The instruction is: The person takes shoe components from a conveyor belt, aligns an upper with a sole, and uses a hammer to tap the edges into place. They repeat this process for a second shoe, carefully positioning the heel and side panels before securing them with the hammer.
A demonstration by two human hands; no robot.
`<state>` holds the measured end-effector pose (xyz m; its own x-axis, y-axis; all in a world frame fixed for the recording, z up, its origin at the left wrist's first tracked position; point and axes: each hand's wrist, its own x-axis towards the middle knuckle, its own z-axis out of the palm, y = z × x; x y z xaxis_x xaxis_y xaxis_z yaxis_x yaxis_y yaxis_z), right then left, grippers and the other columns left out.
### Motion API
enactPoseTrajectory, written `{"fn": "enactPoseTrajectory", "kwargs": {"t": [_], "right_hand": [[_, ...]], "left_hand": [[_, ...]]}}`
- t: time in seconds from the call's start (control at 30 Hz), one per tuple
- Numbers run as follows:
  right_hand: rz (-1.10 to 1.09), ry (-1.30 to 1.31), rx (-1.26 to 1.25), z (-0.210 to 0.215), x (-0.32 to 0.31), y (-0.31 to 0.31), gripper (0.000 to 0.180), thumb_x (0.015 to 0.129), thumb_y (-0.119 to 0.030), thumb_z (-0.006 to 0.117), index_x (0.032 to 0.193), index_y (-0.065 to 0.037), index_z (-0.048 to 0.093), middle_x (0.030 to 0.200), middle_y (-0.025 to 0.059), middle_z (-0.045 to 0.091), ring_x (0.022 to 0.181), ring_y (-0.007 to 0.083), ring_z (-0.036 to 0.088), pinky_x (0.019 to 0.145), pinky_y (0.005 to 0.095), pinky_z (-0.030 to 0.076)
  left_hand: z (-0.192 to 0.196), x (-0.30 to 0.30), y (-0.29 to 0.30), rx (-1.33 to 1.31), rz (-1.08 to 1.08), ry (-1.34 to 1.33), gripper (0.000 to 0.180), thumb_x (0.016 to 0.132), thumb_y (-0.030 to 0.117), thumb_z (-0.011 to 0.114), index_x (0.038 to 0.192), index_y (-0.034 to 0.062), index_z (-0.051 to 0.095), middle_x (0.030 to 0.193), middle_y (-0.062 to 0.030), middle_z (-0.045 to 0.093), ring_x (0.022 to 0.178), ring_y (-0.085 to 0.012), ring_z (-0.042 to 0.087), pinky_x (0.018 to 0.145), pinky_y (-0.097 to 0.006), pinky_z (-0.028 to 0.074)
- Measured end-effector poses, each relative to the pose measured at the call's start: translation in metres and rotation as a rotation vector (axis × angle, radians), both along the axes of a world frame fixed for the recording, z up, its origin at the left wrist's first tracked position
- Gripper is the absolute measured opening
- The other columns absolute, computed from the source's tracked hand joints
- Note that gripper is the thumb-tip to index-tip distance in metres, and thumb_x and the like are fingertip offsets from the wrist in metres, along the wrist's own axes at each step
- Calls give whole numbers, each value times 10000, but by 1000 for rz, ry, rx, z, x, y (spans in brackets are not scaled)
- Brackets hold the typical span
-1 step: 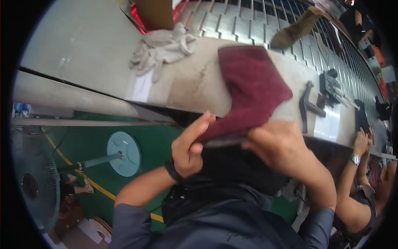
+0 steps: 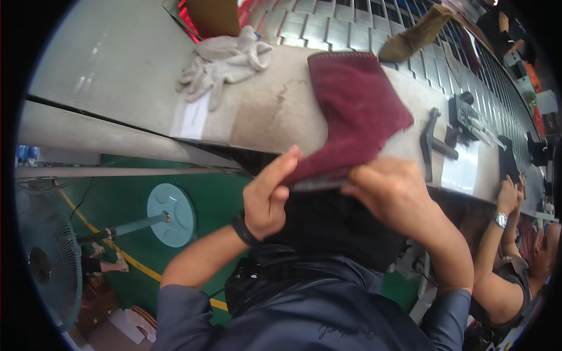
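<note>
A maroon suede boot (image 2: 360, 108) lies on its side, its shaft on the bench top and its toe end reaching over the near edge toward me. My left hand (image 2: 266, 199) holds the toe, fingers along its far side and thumb bent beneath. At the boot's underside, my right hand (image 2: 389, 193) is closed with its fingertips pinching the bottom edge. What lies inside that pinch is hidden. Right of the boot, a hammer (image 2: 433, 146) rests on the bench.
Pale work gloves (image 2: 225, 64) lie on the bench (image 2: 281, 93) at left. Behind it runs a slatted metal conveyor (image 2: 328, 29) carrying an olive boot (image 2: 415, 36). A dark toolbox-like block (image 2: 465, 117) sits beyond the hammer. A fan (image 2: 55, 257) stands at left; a co-worker's hands (image 2: 509, 196) are at right.
The whole view has shifted slightly, and the picture is sharper. Both hands keep nearly the same hold on the boot.
</note>
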<state>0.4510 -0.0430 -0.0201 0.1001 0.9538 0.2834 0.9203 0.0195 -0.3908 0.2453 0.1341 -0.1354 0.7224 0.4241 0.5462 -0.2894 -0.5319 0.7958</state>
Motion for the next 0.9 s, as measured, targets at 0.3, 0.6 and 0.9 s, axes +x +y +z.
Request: {"fn": "enactPoseTrajectory", "kwargs": {"t": [0.3, 0.6, 0.9], "right_hand": [[-99, -49, 92, -25, -1, -6, 239, 815, -146, 886, 849, -69, 663, 737, 77, 639, 680, 290, 652, 625, 436, 519], [-96, -22, 43, -26, -1, -7, 224, 816, -100, 879, 958, -21, 725, 852, 124, 717, 766, 334, 696, 694, 444, 533], [-89, -55, 133, -30, -3, -4, 258, 767, -165, 905, 846, -70, 678, 790, 55, 632, 738, 276, 638, 673, 432, 518]], "left_hand": [[-1, 15, -7, 241, 83, -128, 317, 889, 94, 889, 1151, 28, 723, 1361, -240, 717, 1163, -407, 734, 962, -452, 620], [7, 21, -6, 432, 110, -52, 205, 939, 83, 844, 1088, 10, 722, 1302, -234, 746, 1157, -411, 731, 977, -442, 602], [-25, 1, -4, -133, 76, -68, 370, 983, 137, 838, 1272, -26, 674, 1319, -284, 744, 1227, -348, 748, 1056, -430, 596]]}}
